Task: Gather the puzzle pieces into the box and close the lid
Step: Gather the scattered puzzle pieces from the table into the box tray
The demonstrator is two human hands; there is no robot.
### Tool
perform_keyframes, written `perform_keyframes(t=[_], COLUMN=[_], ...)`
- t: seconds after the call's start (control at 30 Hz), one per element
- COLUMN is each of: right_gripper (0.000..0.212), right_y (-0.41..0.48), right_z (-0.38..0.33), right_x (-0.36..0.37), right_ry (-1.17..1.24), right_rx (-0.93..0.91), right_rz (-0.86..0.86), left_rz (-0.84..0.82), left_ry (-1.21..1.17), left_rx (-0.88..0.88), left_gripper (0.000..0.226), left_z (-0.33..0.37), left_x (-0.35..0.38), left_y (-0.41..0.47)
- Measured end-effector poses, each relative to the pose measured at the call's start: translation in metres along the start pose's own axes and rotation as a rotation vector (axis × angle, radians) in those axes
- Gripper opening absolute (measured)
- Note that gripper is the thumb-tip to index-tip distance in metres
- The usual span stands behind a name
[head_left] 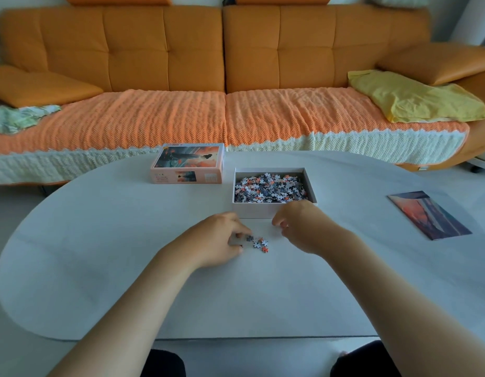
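An open white box (274, 211) stands mid-table, holding a heap of puzzle pieces (271, 187). In front of it, a small cluster of loose puzzle pieces (259, 243) lies on the table. My left hand (218, 240) rests on the table at the cluster's left edge, its fingers and thumb curled round a few pieces there. My right hand (299, 225) hovers just right of the cluster, in front of the box's near wall. Its fingers are loosely curled and nothing shows in them. The pink lid (188, 165), with a printed picture on top, lies left of the box.
A printed picture card (429, 214) lies at the right of the white oval table (100, 254). Behind the table is an orange sofa (225, 63) with a yellow cloth (415, 99) on its right side. My knees show at the bottom edge.
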State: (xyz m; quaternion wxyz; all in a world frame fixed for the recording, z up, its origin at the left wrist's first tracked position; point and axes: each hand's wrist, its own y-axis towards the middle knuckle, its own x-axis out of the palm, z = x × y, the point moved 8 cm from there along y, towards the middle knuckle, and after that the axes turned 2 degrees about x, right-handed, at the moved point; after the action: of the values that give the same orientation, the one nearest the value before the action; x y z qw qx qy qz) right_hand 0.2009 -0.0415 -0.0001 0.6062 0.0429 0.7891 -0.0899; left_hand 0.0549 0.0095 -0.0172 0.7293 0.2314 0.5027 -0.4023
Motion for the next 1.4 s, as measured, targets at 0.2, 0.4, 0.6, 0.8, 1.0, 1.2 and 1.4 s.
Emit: perform_keyframes(t=[0.2, 0.4, 0.6, 0.8, 1.0, 1.2, 1.4], right_gripper=[0.032, 0.029, 0.032, 0.024, 0.018, 0.01, 0.01], right_y=[-0.007, -0.01, -0.009, -0.008, -0.008, -0.011, -0.006], right_z=[-0.023, -0.025, -0.033, -0.031, -0.03, -0.03, -0.032], right_x=[0.004, 0.01, 0.013, 0.011, 0.012, 0.01, 0.011], right_ry=[0.086, 0.174, 0.129, 0.196, 0.256, 0.259, 0.225], right_rx=[-0.087, -0.019, -0.025, 0.037, 0.076, 0.073, 0.069], right_rz=[-0.005, -0.076, -0.117, -0.107, -0.121, -0.175, -0.193], left_rz=[0.123, 0.13, 0.14, 0.122, 0.07, 0.078, 0.067], left_ry=[-0.049, -0.023, -0.115, -0.166, -0.145, -0.201, -0.245], left_rx=[0.024, 0.039, 0.016, -0.036, -0.061, -0.09, -0.108], left_gripper=[0.017, 0.004, 0.019, 0.017, 0.025, 0.015, 0.017], left_z=[0.005, 0.007, 0.007, 0.006, 0.007, 0.009, 0.007], left_x=[-0.002, 0.0, 0.0, -0.002, -0.001, 0.002, 0.005], left_y=[0.001, 0.005, 0.005, 0.001, -0.001, 0.0, 0.001])
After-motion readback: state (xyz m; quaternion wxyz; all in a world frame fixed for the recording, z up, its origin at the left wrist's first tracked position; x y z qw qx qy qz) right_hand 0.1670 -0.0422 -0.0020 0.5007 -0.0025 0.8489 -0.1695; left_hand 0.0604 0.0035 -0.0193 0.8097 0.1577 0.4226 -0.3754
